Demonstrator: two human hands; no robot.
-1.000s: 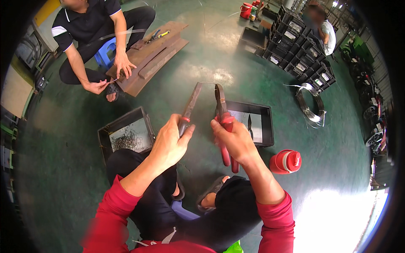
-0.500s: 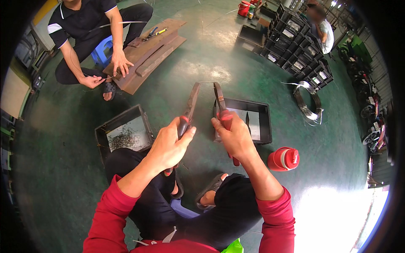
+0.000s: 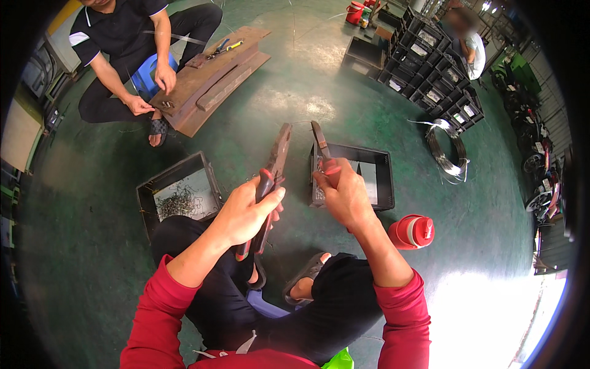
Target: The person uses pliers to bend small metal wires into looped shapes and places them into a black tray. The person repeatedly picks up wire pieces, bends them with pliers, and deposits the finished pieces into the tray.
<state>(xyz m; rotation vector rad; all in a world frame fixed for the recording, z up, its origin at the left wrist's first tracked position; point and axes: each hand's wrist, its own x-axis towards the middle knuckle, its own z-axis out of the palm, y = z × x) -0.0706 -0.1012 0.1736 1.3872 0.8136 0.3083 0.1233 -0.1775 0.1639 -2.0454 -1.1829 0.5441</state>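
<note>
My left hand is closed round a pair of pliers with red and black handles, its rusty jaws pointing away from me. The handles stand somewhat apart below my fingers. In my right hand is a second pair of pliers with red handles, jaws also pointing away. A thin wire spans the gap between the two jaw tips; how firmly either jaw grips it is too small to tell. Both tools hang above the floor, the right one over the near part of a black crate.
Left of my knee, another black crate contains several small bent wire pieces. A red jug stands at right, a wire coil beyond. A co-worker sits at a rusty steel beam; stacked crates stand far right.
The handles of the left pliers have spread apart, and my left fingers now show beyond them. The co-worker's hands have shifted on the beam's near end.
</note>
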